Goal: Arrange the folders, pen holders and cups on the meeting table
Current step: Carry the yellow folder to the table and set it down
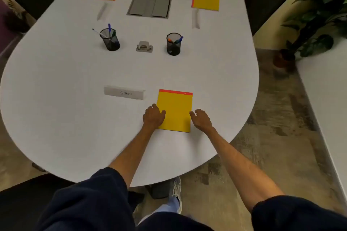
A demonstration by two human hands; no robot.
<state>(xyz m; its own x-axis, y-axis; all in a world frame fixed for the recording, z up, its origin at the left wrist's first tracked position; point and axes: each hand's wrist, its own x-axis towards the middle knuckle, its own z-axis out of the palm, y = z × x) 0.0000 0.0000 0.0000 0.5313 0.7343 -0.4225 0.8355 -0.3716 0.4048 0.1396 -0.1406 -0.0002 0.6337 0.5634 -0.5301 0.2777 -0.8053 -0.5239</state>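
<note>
sleeves (97,199) dark, low in view | left hand (153,117) lies loose, thumb on yellow folder (174,112) left side; right hand (201,120) relaxed against its right side, grasping nothing | folder by table (75,103) near edge, right of name card (124,93) | push both sides evenly, keeping it square

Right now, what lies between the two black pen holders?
In the head view, a small grey fitting sits between the left pen holder and the right pen holder.

Dark navy sleeves (101,193) here, bunched at the elbows, forearms (129,148) bare below. Lower down, a pale blue trouser leg (170,206) and a white laced sneaker (176,188).
</note>
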